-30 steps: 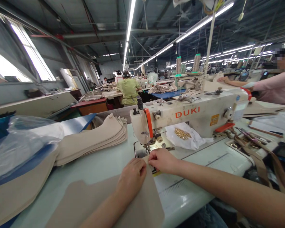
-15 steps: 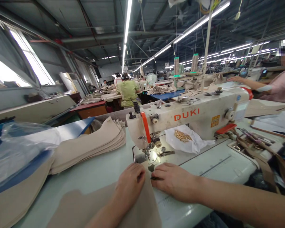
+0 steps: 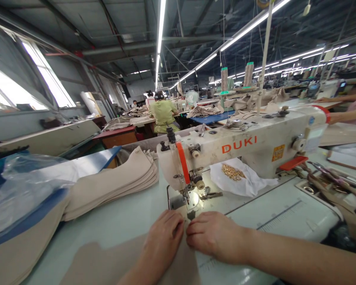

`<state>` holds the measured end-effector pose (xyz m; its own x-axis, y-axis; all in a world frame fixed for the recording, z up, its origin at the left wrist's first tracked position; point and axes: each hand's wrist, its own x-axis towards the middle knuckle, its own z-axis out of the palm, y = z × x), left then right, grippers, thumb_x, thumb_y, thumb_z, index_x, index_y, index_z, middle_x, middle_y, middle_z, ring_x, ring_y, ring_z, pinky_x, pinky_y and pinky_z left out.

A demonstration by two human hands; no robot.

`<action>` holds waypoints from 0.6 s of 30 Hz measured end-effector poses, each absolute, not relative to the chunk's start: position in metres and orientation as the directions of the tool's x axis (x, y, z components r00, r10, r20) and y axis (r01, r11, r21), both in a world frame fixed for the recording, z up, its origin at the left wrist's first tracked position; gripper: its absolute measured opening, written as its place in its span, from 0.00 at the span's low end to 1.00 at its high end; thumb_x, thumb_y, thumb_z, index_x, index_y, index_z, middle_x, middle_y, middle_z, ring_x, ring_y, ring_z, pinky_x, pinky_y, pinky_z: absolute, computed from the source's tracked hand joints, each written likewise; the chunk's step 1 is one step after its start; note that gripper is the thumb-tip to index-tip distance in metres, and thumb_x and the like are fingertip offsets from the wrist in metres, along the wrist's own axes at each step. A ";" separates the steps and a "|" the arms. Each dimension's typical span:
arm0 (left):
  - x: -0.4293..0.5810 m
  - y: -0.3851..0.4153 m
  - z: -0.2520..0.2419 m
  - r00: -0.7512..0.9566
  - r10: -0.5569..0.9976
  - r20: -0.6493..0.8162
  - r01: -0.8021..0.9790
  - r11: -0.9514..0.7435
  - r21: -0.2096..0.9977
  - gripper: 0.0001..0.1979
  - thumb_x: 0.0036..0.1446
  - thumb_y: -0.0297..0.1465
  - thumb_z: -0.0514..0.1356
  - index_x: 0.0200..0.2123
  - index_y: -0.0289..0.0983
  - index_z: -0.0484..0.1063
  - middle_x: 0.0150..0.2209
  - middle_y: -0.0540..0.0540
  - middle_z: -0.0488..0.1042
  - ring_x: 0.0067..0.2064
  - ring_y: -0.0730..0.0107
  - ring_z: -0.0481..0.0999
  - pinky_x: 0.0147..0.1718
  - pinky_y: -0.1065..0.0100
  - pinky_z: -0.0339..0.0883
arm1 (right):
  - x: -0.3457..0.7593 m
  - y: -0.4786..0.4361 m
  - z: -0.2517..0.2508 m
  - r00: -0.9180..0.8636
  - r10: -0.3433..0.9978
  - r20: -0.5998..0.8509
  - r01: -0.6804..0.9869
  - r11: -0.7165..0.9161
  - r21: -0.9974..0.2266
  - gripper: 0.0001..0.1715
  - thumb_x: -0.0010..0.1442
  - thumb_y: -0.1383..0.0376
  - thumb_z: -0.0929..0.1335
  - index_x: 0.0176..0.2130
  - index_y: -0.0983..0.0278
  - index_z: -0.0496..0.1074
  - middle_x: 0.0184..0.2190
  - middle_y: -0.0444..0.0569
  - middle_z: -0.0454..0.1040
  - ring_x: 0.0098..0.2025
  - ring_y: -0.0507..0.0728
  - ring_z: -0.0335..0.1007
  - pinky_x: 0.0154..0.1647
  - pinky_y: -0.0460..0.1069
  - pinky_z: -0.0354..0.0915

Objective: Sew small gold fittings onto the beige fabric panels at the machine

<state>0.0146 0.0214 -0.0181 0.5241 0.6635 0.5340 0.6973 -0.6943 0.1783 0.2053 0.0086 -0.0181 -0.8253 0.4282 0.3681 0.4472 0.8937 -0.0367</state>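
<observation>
A beige fabric piece [image 3: 182, 261] runs from the needle area down towards me, partly hidden under my left arm. My left hand [image 3: 163, 236] presses on it just in front of the sewing machine [image 3: 240, 142], thumb and fingers drawn together. On the other side, my right hand [image 3: 215, 237] has its fingers curled at the fabric's right edge, the fingertips close to the left thumb. Just beyond the fingertips, the needle plate [image 3: 192, 199] is lit by the machine's lamp. A small dark part [image 3: 191, 215] shows between the hands and the plate.
Stacked beige fabric panels [image 3: 112, 186] lie to the left, near clear plastic wrap [image 3: 32, 182]. Gold-coloured small hardware [image 3: 233, 172] rests on a white cloth [image 3: 255, 186] behind the needle. Straps and scissors [image 3: 326, 169] are at right. A co-worker's arm [image 3: 344, 114] reaches in beyond.
My right fingers have closed in towards the fabric's edge, and the dark bit at their tips no longer shows. The view has shifted slightly. The co-worker at right is now mostly out of view.
</observation>
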 end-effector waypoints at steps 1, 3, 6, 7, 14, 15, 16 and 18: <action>0.015 0.021 -0.018 0.522 0.660 0.540 0.694 -0.697 0.181 0.09 0.55 0.23 0.52 0.25 0.39 0.67 0.27 0.48 0.73 0.31 0.67 0.73 0.31 0.66 0.69 | 0.206 0.008 -0.019 -0.822 0.430 0.373 0.446 0.894 -0.047 0.13 0.66 0.64 0.60 0.34 0.62 0.71 0.37 0.43 0.76 0.41 0.52 0.67 0.44 0.47 0.61; 0.015 0.022 -0.018 0.523 0.658 0.542 0.688 -0.701 0.188 0.09 0.54 0.22 0.52 0.26 0.39 0.67 0.27 0.48 0.74 0.31 0.67 0.73 0.31 0.67 0.69 | 0.206 0.008 -0.020 -0.816 0.438 0.378 0.447 0.892 -0.069 0.13 0.66 0.64 0.60 0.35 0.63 0.71 0.38 0.43 0.76 0.42 0.52 0.67 0.45 0.47 0.61; 0.016 0.023 -0.016 0.523 0.654 0.546 0.680 -0.707 0.195 0.09 0.55 0.23 0.52 0.26 0.39 0.67 0.28 0.49 0.74 0.32 0.67 0.73 0.32 0.67 0.69 | 0.206 0.007 -0.021 -0.811 0.444 0.380 0.446 0.891 -0.087 0.12 0.66 0.64 0.60 0.35 0.63 0.70 0.38 0.43 0.75 0.42 0.53 0.67 0.46 0.48 0.61; 0.016 0.024 -0.016 0.522 0.651 0.550 0.678 -0.709 0.195 0.08 0.55 0.23 0.52 0.26 0.39 0.67 0.28 0.49 0.74 0.32 0.67 0.73 0.32 0.67 0.69 | 0.206 0.007 -0.021 -0.811 0.443 0.382 0.445 0.891 -0.089 0.12 0.66 0.65 0.60 0.35 0.63 0.70 0.38 0.44 0.75 0.42 0.53 0.67 0.46 0.48 0.61; 0.015 0.027 -0.016 0.529 0.631 0.567 0.670 -0.721 0.176 0.09 0.56 0.24 0.51 0.27 0.39 0.68 0.29 0.48 0.75 0.32 0.68 0.74 0.32 0.68 0.70 | 0.206 0.007 -0.020 -0.803 0.450 0.391 0.444 0.889 -0.112 0.12 0.65 0.64 0.61 0.34 0.64 0.71 0.36 0.45 0.76 0.41 0.53 0.67 0.45 0.48 0.62; 0.015 0.026 -0.016 0.529 0.627 0.571 0.669 -0.723 0.174 0.09 0.57 0.24 0.51 0.27 0.39 0.68 0.29 0.48 0.75 0.32 0.68 0.74 0.32 0.68 0.70 | 0.206 0.007 -0.020 -0.800 0.452 0.394 0.445 0.888 -0.114 0.12 0.65 0.64 0.61 0.34 0.64 0.71 0.36 0.45 0.76 0.41 0.53 0.67 0.44 0.48 0.62; 0.015 0.026 -0.016 0.530 0.624 0.574 0.668 -0.724 0.172 0.09 0.57 0.24 0.52 0.27 0.39 0.68 0.29 0.48 0.75 0.32 0.68 0.74 0.32 0.68 0.70 | 0.206 0.007 -0.019 -0.798 0.454 0.396 0.446 0.887 -0.117 0.12 0.65 0.64 0.61 0.34 0.64 0.71 0.35 0.45 0.76 0.41 0.53 0.67 0.44 0.48 0.62; 0.015 0.026 -0.016 0.528 0.622 0.578 0.666 -0.726 0.172 0.09 0.56 0.24 0.52 0.27 0.39 0.68 0.29 0.48 0.75 0.32 0.68 0.74 0.33 0.68 0.70 | 0.206 0.007 -0.019 -0.797 0.453 0.399 0.445 0.888 -0.119 0.12 0.65 0.64 0.61 0.34 0.64 0.71 0.35 0.45 0.76 0.40 0.53 0.67 0.44 0.48 0.62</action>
<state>0.0153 0.0259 -0.0158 0.5280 0.6217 0.5785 0.6663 -0.7256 0.1718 0.2063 0.0071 -0.0190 -0.7972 0.4528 0.3994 0.4447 0.8878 -0.1187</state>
